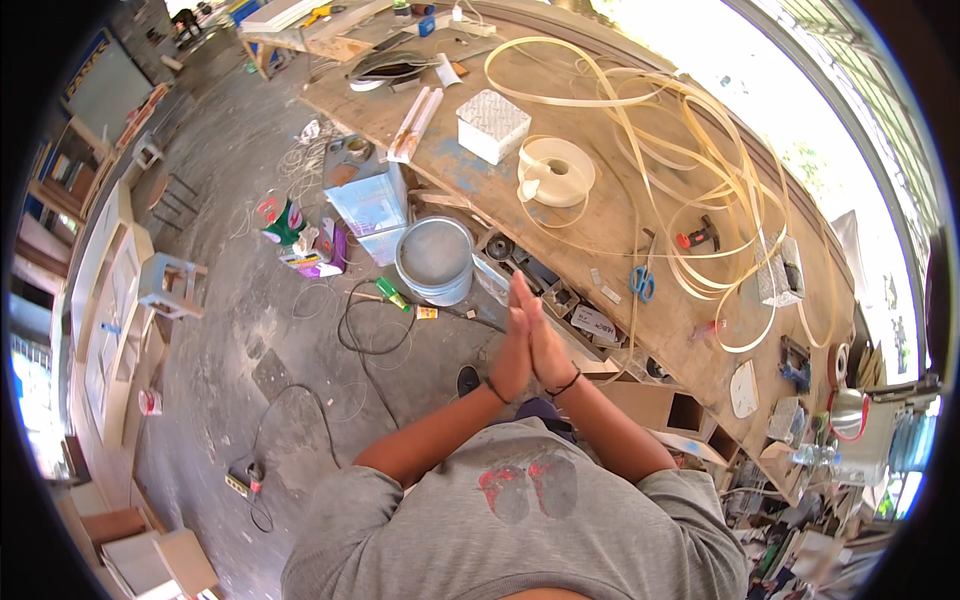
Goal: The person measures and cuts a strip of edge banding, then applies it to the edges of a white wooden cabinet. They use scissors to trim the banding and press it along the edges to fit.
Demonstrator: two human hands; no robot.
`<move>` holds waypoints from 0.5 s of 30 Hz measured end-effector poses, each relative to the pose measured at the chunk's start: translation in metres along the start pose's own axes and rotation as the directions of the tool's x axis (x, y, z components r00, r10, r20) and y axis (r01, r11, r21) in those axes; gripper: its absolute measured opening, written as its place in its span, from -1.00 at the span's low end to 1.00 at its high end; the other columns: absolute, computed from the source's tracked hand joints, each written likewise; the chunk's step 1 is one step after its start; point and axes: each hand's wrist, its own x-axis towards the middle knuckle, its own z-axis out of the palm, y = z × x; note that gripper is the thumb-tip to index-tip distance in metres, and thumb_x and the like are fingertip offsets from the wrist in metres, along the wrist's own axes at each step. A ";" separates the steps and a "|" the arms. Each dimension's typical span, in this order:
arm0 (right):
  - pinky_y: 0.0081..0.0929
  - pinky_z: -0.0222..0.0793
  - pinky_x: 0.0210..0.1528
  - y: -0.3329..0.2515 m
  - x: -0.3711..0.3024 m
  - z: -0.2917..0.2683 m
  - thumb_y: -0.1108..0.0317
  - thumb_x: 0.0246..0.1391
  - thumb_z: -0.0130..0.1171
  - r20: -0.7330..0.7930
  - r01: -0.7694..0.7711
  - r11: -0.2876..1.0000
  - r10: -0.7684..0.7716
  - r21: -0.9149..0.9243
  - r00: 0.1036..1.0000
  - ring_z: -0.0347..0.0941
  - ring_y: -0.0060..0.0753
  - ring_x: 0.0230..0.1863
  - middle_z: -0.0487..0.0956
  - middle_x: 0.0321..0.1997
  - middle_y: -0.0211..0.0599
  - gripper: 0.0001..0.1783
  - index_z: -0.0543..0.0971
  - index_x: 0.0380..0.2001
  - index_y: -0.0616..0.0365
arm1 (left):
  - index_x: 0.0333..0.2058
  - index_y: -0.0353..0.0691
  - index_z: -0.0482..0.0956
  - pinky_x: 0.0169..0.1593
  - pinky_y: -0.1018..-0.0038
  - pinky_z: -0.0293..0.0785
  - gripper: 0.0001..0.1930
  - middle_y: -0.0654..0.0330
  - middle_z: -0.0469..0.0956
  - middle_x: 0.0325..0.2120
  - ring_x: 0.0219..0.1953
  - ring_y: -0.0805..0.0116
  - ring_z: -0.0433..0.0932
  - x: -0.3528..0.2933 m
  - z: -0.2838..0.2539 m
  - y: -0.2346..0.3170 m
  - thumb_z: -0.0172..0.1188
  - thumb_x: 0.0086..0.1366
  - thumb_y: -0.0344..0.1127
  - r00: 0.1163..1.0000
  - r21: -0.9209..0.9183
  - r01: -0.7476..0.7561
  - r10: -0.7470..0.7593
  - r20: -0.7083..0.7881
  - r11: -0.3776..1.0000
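My left hand (514, 345) and my right hand (546, 345) are pressed flat together, palm to palm, fingers straight and pointing away from me. Neither hand holds anything. A dark band sits on each wrist. They hover in front of my chest, above the near edge of a long wooden workbench (470, 170). Closest to the fingertips is a grey lidded bucket (435, 260) on the floor by the bench. Blue-handled scissors (642, 283) lie on the bench to the right of my hands.
On the bench lie loose loops of pale edge-banding strip (680, 130), a roll of the strip (556, 172), a white box (492, 125) and a red-handled tool (697, 237). A black cable (370, 335), power strip (240, 483), small cartons and a stool (170, 285) sit on the concrete floor.
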 end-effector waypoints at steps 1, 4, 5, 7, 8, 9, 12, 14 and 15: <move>-0.40 -0.38 0.46 0.003 0.007 -0.003 -0.08 0.38 -0.50 -0.088 -0.019 0.998 0.024 0.055 0.996 -0.30 -0.28 0.51 -0.14 0.50 -0.10 -0.25 -0.08 0.37 0.32 | 0.37 -0.28 -0.28 0.41 0.27 -0.29 -0.16 -0.01 -0.27 0.40 0.43 0.10 -0.29 0.003 0.004 0.009 -0.44 0.39 0.30 0.998 -0.117 -0.010 0.016 0.054 0.993; -0.41 -0.40 0.45 0.013 0.028 -0.029 -0.11 0.37 -0.47 -0.294 -0.130 0.987 0.153 0.095 0.944 -0.30 -0.29 0.51 -0.14 0.50 -0.13 -0.25 -0.07 0.38 0.27 | 0.33 -0.42 -0.29 0.41 0.21 -0.36 -0.01 -0.19 -0.31 0.37 0.42 -0.05 -0.37 0.021 0.007 0.027 -0.16 0.31 0.32 0.964 -0.103 -0.063 0.087 0.250 0.993; -0.42 -0.40 0.45 0.016 0.030 -0.037 -0.14 0.36 -0.45 -0.352 -0.156 0.980 0.191 0.125 0.916 -0.27 -0.30 0.50 -0.12 0.50 -0.17 -0.25 -0.04 0.38 0.21 | 0.33 -0.46 -0.30 0.41 0.20 -0.37 0.02 -0.23 -0.32 0.36 0.42 -0.07 -0.38 0.025 0.006 0.031 -0.09 0.29 0.31 0.942 -0.053 -0.048 0.063 0.329 0.997; -0.45 -0.40 0.45 0.022 0.032 -0.054 -0.14 0.36 -0.43 -0.445 -0.186 0.947 0.290 0.262 0.847 -0.23 -0.30 0.50 -0.07 0.49 -0.15 -0.25 -0.01 0.38 0.21 | 0.29 -0.58 -0.33 0.41 0.16 -0.36 0.18 -0.35 -0.36 0.34 0.41 -0.16 -0.42 0.037 0.004 0.031 0.16 0.15 0.29 0.876 0.033 -0.008 -0.009 0.482 0.999; -0.46 -0.40 0.44 0.023 0.034 -0.062 -0.15 0.36 -0.43 -0.485 -0.187 0.926 0.335 0.328 0.808 -0.22 -0.29 0.50 -0.05 0.48 -0.15 -0.25 0.01 0.37 0.21 | 0.30 -0.53 -0.34 0.41 0.18 -0.34 0.19 -0.32 -0.34 0.34 0.42 -0.13 -0.40 0.045 0.002 0.029 0.20 0.13 0.27 0.834 0.090 -0.077 0.015 0.551 0.993; -0.41 -0.38 0.45 0.022 0.035 -0.071 -0.15 0.35 -0.41 -0.501 -0.184 0.918 0.351 0.352 0.791 -0.17 -0.30 0.49 -0.03 0.48 -0.13 -0.26 0.04 0.37 0.18 | 0.32 -0.48 -0.35 0.41 0.20 -0.32 0.20 -0.28 -0.32 0.35 0.42 -0.09 -0.39 0.052 0.000 0.026 0.24 0.11 0.25 0.789 0.133 -0.141 0.030 0.614 0.981; -0.31 -0.33 0.46 0.018 0.042 -0.084 -0.14 0.36 -0.40 -0.507 -0.045 0.890 0.300 0.454 0.808 -0.20 -0.31 0.49 -0.07 0.49 -0.15 -0.29 0.06 0.37 0.14 | 0.33 -0.41 -0.37 0.39 0.10 -0.30 0.35 -0.26 -0.35 0.36 0.42 -0.15 -0.40 0.089 0.005 0.015 0.34 -0.08 0.32 0.756 0.186 -0.390 0.198 0.624 0.902; -0.22 -0.17 0.42 0.014 0.044 -0.081 -0.13 0.32 -0.30 -0.441 0.017 0.878 0.224 0.478 0.869 -0.08 -0.27 0.44 0.02 0.43 -0.14 -0.29 0.01 0.38 0.04 | 0.34 -0.36 -0.37 0.38 -0.01 -0.30 0.46 -0.25 -0.38 0.36 0.41 -0.19 -0.41 0.109 0.006 0.015 0.40 -0.25 0.38 0.761 0.279 -0.445 0.196 0.618 0.851; -0.20 -0.09 0.39 0.012 0.048 -0.077 -0.11 0.30 -0.20 -0.493 0.098 0.884 0.160 0.457 0.855 0.03 -0.24 0.40 0.14 0.37 -0.13 -0.30 0.09 0.35 0.06 | 0.35 -0.31 -0.37 0.37 -0.06 -0.30 0.51 -0.24 -0.38 0.37 0.41 -0.18 -0.40 0.122 0.005 0.016 0.43 -0.33 0.39 0.771 0.354 -0.428 0.132 0.623 0.832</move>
